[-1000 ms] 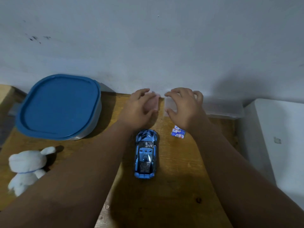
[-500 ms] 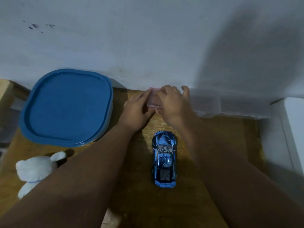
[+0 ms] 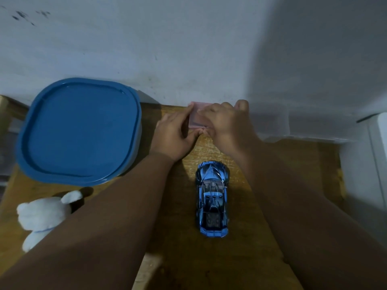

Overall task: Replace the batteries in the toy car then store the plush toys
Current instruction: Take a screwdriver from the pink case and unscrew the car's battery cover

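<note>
The small pink box [image 3: 198, 119] sits at the back edge of the desk [image 3: 209, 264], touching the wall [image 3: 188, 49]. Both hands cover much of it, so what is inside cannot be seen. The left hand [image 3: 173, 136] holds its left side, with the thumb at the near edge and the fingers along the far side. The right hand [image 3: 226, 124] lies over its right part with bent fingers gripping it.

The plush toy [image 3: 41, 214] is by the left edge of the desk. The left arm hides part of it, and its face cannot be seen. It is white and fluffy, with a thin blue band at the neck.

No words can be read on anything.

The toy car [image 3: 212, 198] stands in the middle of the desk, nose toward the back edge. It is shiny blue and looks like smooth metal. A big round-cornered tub [image 3: 79, 130] with a smooth blue lid fills the back left corner. A clear plastic box [image 3: 272, 126], hard to make out in shadow, lies along the back edge to the right. The desk is brown wood.
</note>
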